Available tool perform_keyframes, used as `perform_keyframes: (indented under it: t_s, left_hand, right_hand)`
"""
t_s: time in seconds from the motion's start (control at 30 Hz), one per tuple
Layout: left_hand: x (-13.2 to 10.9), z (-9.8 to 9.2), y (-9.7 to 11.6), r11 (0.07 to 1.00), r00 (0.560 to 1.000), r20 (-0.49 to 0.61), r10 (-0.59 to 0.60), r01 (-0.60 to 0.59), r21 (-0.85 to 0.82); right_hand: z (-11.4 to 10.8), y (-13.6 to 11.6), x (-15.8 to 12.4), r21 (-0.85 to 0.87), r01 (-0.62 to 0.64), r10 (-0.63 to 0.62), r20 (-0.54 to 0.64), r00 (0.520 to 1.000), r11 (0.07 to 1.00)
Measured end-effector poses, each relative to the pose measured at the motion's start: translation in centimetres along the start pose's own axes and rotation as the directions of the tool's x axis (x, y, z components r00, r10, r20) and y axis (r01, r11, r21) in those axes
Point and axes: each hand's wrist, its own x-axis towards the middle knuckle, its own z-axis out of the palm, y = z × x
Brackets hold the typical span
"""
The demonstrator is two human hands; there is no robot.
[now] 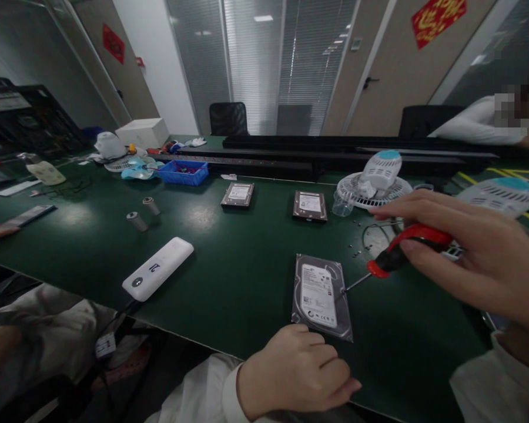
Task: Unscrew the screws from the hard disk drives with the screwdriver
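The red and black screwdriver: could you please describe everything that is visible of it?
The screwdriver has a plastic-looking red and black handle with a red collar and a thin metallic shaft. Held in the right hand, it slants down leftward; its tip appears to touch the hard drive, right of the white label.

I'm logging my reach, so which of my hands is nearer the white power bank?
Left. Your left hand is right of the white power bank, closer to you; your right hand is farther right, holding the screwdriver.
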Motion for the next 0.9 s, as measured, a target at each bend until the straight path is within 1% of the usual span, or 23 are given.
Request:
perform_keyframes:
  t_s: [0.07, 0.13, 0.2, 0.23, 0.27, 0.3, 0.37, 0.43, 0.5, 0.53, 0.6, 0.67, 0.73, 0.8, 0.83, 0.9]
  left_hand:
    - [0.1, 0.0, 0.0, 1.0, 1.0, -0.024, -0.004, 0.004, -0.007]
    - [0.1, 0.0, 0.0, 1.0, 1.0, -0.017, -0.003, 0.002, -0.003]
    - [0.1, 0.0, 0.0, 1.0, 1.0, 0.009, 0.005, -0.005, 0.007]
    - [0.1, 0.0, 0.0, 1.0, 1.0, 0.016, 0.006, -0.006, 0.009]
    - [0.1, 0.0, 0.0, 1.0, 1.0, 0.019, 0.005, -0.005, 0.009]
    - [0.1, 0.1, 0.0, 1.0, 1.0, 0.017, 0.003, -0.003, 0.007]
    - [0.0, 0.1, 0.0, 1.0, 1.0, 0.015, -0.003, 0.003, 0.008]
    - [-0.1, 0.2, 0.0, 1.0, 0.999, 0.04, -0.002, 0.001, 0.021]
    - [-0.1, 0.3, 0.0, 1.0, 0.998, 0.056, 0.001, -0.002, 0.031]
    - [-0.1, 0.3, 0.0, 0.999, 0.998, 0.058, 0.0, -0.002, 0.033]
    - [-0.1, 0.3, 0.0, 0.999, 0.999, 0.052, -0.004, 0.003, 0.033]
    - [-0.1, 0.2, -0.1, 0.999, 0.999, 0.053, -0.006, 0.004, 0.034]
    - [-0.1, 0.2, -0.1, 0.999, 0.999, 0.047, -0.006, 0.004, 0.035]
    - [-0.1, 0.2, -0.1, 1.0, 1.0, 0.006, -0.007, 0.007, 0.03]
    - [-0.1, 0.2, 0.0, 1.0, 1.0, -0.015, -0.008, 0.008, 0.027]
    - [-0.1, 0.2, 0.0, 1.0, 1.0, -0.012, -0.009, 0.01, 0.029]
  right_hand:
    - [-0.1, -0.1, 0.1, 0.002, -0.014, 0.014, 0.033, 0.999, 1.0]
    - [0.1, -0.3, 0.1, -0.124, -0.052, 0.056, 0.027, 0.998, 0.991]
    - [0.3, -0.5, 0.1, -0.306, -0.098, 0.095, -0.026, 0.995, 0.947]
    - [0.4, -0.5, 0.1, -0.362, -0.113, 0.105, -0.041, 0.994, 0.925]
    - [0.4, -0.5, 0.1, -0.378, -0.122, 0.113, -0.045, 0.993, 0.918]
    - [0.4, -0.4, 0.1, -0.357, -0.124, 0.119, -0.038, 0.992, 0.926]
    - [0.1, -0.1, 0.0, -0.244, -0.103, 0.104, -0.007, 0.995, 0.964]
    - [-0.3, 0.2, 0.0, -0.111, -0.066, 0.069, 0.022, 0.997, 0.992]
    - [-0.5, 0.4, -0.1, -0.037, -0.028, 0.029, 0.041, 0.999, 0.999]
    - [-0.4, 0.4, -0.1, -0.042, -0.018, 0.02, 0.048, 0.999, 0.999]
    - [-0.2, 0.4, 0.0, -0.137, -0.024, 0.03, 0.043, 0.999, 0.99]
    - [0.1, 0.3, 0.0, -0.26, -0.085, 0.096, 0.03, 0.995, 0.962]
    - [0.2, 0.2, 0.1, -0.296, -0.197, 0.214, 0.026, 0.977, 0.935]
    - [0.0, 0.3, 0.0, -0.211, -0.303, 0.321, 0.06, 0.945, 0.929]
    - [-0.2, 0.3, -0.1, -0.148, -0.34, 0.354, 0.08, 0.932, 0.929]
    - [-0.6, 0.6, -0.3, -0.054, -0.365, 0.369, 0.112, 0.923, 0.929]
